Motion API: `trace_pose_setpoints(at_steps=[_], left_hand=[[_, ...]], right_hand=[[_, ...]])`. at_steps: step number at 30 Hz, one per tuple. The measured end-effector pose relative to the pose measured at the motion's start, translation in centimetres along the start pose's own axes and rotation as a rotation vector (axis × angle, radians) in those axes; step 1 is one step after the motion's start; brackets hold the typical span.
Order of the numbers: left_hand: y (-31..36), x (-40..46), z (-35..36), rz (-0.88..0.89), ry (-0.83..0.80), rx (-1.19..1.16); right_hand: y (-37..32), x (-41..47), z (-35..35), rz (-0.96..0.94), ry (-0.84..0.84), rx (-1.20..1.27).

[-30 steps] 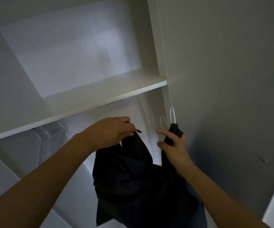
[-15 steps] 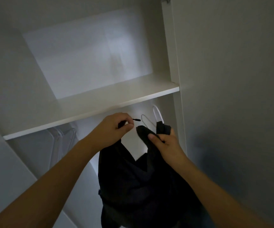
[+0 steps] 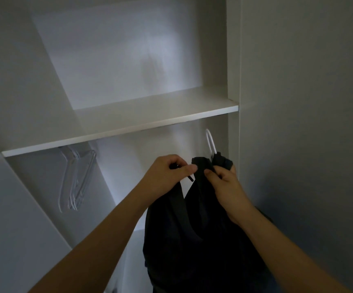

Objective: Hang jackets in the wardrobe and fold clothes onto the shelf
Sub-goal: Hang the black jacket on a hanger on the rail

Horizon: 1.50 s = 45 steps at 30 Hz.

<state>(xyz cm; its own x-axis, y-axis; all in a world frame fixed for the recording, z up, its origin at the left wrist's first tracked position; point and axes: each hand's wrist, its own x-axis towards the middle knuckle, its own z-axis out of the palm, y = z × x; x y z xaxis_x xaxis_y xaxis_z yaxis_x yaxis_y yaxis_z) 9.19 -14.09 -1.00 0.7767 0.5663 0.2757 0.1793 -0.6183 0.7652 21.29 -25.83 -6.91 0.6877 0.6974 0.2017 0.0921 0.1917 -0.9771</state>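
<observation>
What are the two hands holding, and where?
Both grip the dark fabric jacket at its top edge: left hand pinches the left side, right hand the collar by the white hanger hook.

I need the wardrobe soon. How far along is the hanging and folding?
Early stage. Nothing looks finished: the shelf shows no folded clothes, and the clear hangers on the left hang bare. In hand: the left hand and right hand grip a dark jacket on a white hanger under the shelf. Left: any other jackets and all folding.
</observation>
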Motion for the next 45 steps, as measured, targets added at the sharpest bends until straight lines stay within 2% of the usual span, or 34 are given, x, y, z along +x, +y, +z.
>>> trace_pose_setpoints(at_steps=[4,11,16,19,22,24,27,29,30,32,34,38,42,45], left_hand=[[0.3,0.0,0.5,-0.039,-0.013,-0.136],[0.1,-0.4,1.4,-0.048,-0.121,-0.122],[-0.9,-0.9,2.0,-0.113,-0.085,-0.097],[-2.1,-1.3,1.4,-0.218,-0.015,-0.189],[-3.1,-2.0,0.9,-0.245,0.055,-0.311],[-3.6,-2.6,0.6,-0.212,0.056,-0.494],[-3.9,-3.4,0.3,-0.2,0.07,-1.122],[-4.3,-3.9,1.1,-0.329,0.116,-1.457],[-4.6,-4.1,1.8,-0.461,0.125,-1.482],[-5.3,-4.7,3.1,-0.719,0.074,-1.32],[-5.3,-5.1,3.6,-0.81,0.012,-1.251],[-4.1,-5.4,3.2,-0.721,-0.061,-1.295],[-3.2,-5.8,3.6,-0.597,0.015,-1.042],[-2.9,-6.2,3.6,-0.507,0.009,-0.952]], right_hand=[[0.3,-0.3,-0.4,0.002,0.081,-0.013],[0.9,-0.8,-1.1,-0.022,0.007,-0.024],[1.5,-1.0,-0.6,-0.046,-0.013,-0.113],[1.6,-0.9,-1.0,0.001,0.008,-0.129],[1.7,-1.1,-1.3,0.019,-0.01,-0.118],[1.7,-1.2,-1.2,0.019,-0.027,-0.127],[1.8,-1.2,-1.1,0.059,-0.072,-0.095],[1.7,-1.3,-1.1,0.071,-0.085,-0.084],[1.7,-1.5,-1.1,0.074,-0.084,-0.094],[1.8,-1.8,-1.0,0.075,-0.081,-0.124],[2.0,-2.4,-1.0,0.092,-0.096,-0.164],[1.8,-3.4,-1.9,0.176,-0.154,-0.157],[0.8,-4.3,-2.7,0.258,-0.245,-0.127],[0.2,-4.9,-2.9,0.258,-0.287,-0.186]])
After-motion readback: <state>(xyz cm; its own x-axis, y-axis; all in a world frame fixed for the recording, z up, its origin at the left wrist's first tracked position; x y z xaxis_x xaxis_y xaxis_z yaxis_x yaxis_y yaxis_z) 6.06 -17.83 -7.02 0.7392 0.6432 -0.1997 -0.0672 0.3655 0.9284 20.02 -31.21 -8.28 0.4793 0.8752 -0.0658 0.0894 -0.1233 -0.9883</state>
